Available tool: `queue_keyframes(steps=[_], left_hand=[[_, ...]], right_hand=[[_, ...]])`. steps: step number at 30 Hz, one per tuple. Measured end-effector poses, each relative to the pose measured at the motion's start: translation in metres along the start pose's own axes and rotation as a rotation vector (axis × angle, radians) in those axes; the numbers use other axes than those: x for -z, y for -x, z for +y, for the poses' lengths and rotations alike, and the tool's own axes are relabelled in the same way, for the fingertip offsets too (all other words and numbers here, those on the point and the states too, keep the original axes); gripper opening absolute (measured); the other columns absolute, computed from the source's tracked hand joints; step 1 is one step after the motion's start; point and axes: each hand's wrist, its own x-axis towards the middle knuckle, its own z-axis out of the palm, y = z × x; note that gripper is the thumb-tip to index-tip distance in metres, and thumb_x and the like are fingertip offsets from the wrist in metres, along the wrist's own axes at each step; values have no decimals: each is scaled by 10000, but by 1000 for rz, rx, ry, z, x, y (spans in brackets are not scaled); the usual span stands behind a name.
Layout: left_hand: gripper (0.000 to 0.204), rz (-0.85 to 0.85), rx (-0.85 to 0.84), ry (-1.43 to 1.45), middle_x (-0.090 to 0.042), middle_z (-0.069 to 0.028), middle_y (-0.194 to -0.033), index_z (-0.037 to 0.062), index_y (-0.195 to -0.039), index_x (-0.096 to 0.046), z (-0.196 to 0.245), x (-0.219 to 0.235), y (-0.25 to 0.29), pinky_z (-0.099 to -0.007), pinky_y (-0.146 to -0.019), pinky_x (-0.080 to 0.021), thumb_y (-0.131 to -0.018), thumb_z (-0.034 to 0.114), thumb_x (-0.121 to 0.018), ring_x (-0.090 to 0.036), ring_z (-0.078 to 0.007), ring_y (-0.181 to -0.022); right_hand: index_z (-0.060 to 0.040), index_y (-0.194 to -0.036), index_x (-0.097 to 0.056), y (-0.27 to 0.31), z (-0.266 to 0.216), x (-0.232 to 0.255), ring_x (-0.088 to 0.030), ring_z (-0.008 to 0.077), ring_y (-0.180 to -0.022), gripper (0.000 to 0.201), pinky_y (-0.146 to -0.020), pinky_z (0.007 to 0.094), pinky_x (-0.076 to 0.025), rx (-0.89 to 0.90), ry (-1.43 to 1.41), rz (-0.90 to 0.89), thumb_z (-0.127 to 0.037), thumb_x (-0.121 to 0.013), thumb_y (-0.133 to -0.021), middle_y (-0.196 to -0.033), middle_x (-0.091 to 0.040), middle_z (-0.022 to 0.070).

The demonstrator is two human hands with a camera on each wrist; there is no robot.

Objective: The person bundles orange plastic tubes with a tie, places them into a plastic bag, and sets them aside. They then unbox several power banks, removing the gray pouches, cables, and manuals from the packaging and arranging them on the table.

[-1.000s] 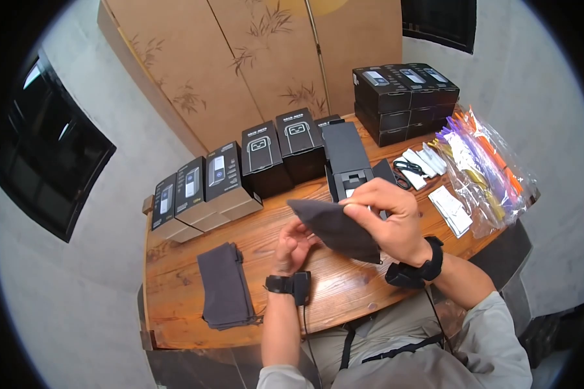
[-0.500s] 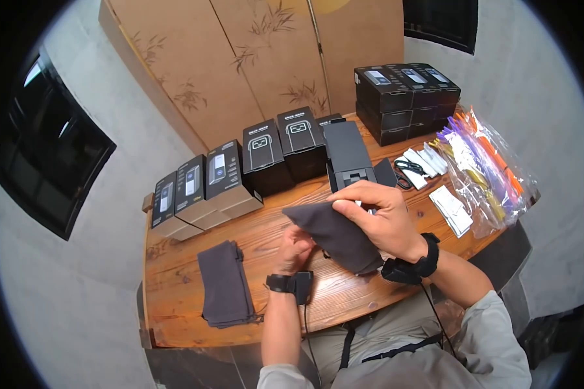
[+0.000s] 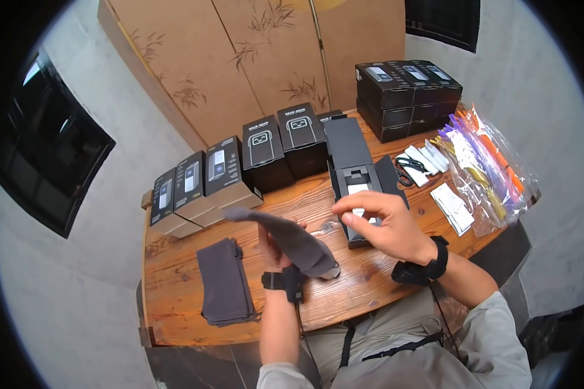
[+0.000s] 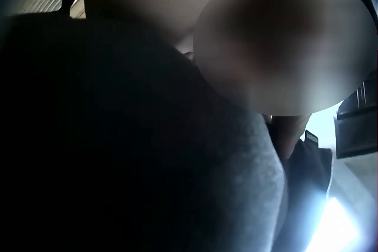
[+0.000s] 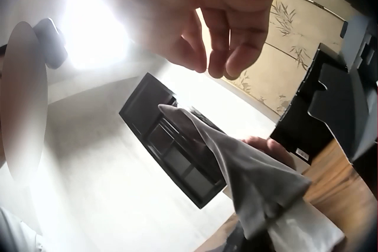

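A dark grey cloth pouch stands up from my left hand, which grips it low and is partly hidden behind the fabric. Its far tip flops to the left. In the right wrist view, fingertips of that hand show behind the pouch. The dark fabric fills much of the left wrist view. My right hand hovers over the near end of an open black box, fingers loosely bent and holding nothing. A folded stack of similar grey pouches lies on the table left of my left hand.
Black boxes line the table's back left, and more boxes are stacked at the back right. Scissors, white packets, paper sheets and a clear bag of colourful strips lie to the right.
My right hand has let go of the pouch, which has swung left and is now in my left hand. The open box is less covered than before.
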Motion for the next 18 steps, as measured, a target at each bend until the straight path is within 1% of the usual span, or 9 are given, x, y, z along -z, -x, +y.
queue_keyframes(steps=[3,5,6,7,9,10,13,14,18], left_hand=[[262,58,-269,64,-677,60,-1071,228,-1156,-656,-9,1,1,-469,-960,-473,-922,347,-661,-624,-214,-1009],[301,-9,-299,78,-663,52,-1118,247,-1203,-622,-9,10,1,-464,-981,-445,-914,323,-666,-613,-221,-1044],[310,-33,-316,95,-658,46,-1130,238,-1217,-611,-9,12,0,-465,-987,-439,-922,324,-653,-609,-224,-1052],[318,-57,-333,111,-653,40,-1143,230,-1230,-600,-8,13,0,-466,-993,-434,-930,326,-641,-606,-228,-1061],[347,16,-364,229,-645,-11,-1120,189,-1216,-578,-9,7,3,-500,-961,-445,-947,409,-575,-612,-263,-1027],[379,54,-380,289,-641,-37,-1109,169,-1208,-567,-9,0,4,-517,-945,-451,-955,450,-543,-615,-281,-1010],[337,4,-350,182,-639,-9,-1156,175,-1234,-567,-5,-13,5,-471,-1015,-406,-984,395,-516,-600,-238,-1076],[336,-23,-345,194,-639,-11,-1156,177,-1233,-565,-5,-11,4,-469,-1014,-406,-982,397,-518,-600,-237,-1077],[336,-74,-324,223,-639,-13,-1153,186,-1232,-562,-6,-4,1,-461,-1009,-408,-978,403,-523,-600,-236,-1071]], right_hand=[[-40,-1160,-674,14,11,-4,-652,148,-835,289,-643,248,-502,-57,61,-128,-109,-651,-881,-1012,-695,110],[-46,-1188,-659,24,19,-11,-657,170,-830,319,-650,262,-516,-64,70,-190,-121,-655,-878,-1012,-691,129],[-32,-1265,-592,28,25,-15,-669,267,-900,410,-750,343,-542,-85,77,-252,-127,-650,-871,-1056,-672,174],[-25,-1288,-562,33,27,-19,-659,301,-938,446,-795,367,-533,-79,93,-267,-128,-653,-864,-1080,-661,189],[-11,-1334,-502,40,29,-27,-638,369,-1013,522,-883,417,-513,-69,125,-296,-129,-660,-851,-1127,-638,220],[9,-1388,-404,42,30,-29,-558,432,-1135,632,-977,455,-458,-74,185,-364,-144,-670,-836,-1204,-593,253],[8,-1418,-356,51,38,-44,-525,419,-1192,691,-984,446,-456,-23,248,-328,-164,-681,-832,-1251,-567,261],[26,-1429,-325,54,43,-50,-525,414,-1176,738,-969,449,-458,29,273,-286,-178,-692,-821,-1206,-577,249],[44,-1429,-313,56,55,-69,-558,405,-1080,754,-904,471,-474,-82,377,-327,-170,-691,-813,-1094,-587,232]])
